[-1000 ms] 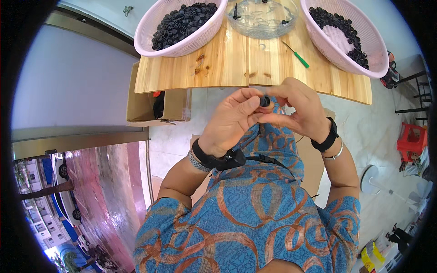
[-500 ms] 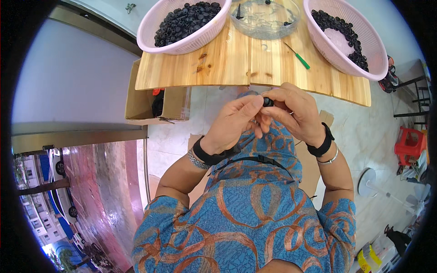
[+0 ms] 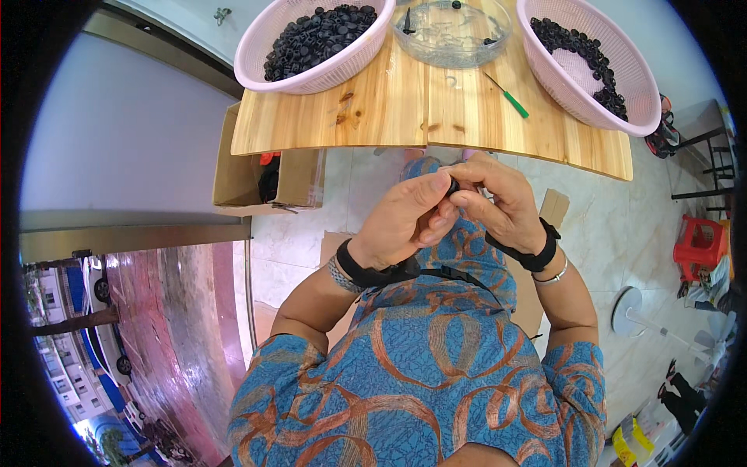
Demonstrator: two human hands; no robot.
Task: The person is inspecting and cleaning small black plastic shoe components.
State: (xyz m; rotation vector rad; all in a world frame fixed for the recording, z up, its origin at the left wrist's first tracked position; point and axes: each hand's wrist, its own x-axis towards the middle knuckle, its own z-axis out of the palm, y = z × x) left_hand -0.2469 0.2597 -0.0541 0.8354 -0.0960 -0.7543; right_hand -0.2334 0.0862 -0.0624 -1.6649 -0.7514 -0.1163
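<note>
Both hands meet in front of the person's chest, just short of the near edge of the wooden table (image 3: 373, 117). The left hand (image 3: 405, 222) and the right hand (image 3: 498, 202) pinch one small black part (image 3: 453, 185) between their fingertips, fingers curled close around it. The part sits at the thumb tips, mostly hidden.

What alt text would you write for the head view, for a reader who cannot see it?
A person's left hand and right hand pinch a small black part together below the edge of a wooden table. The table carries two pink baskets of black parts, a clear bowl and a green-handled tool.
</note>
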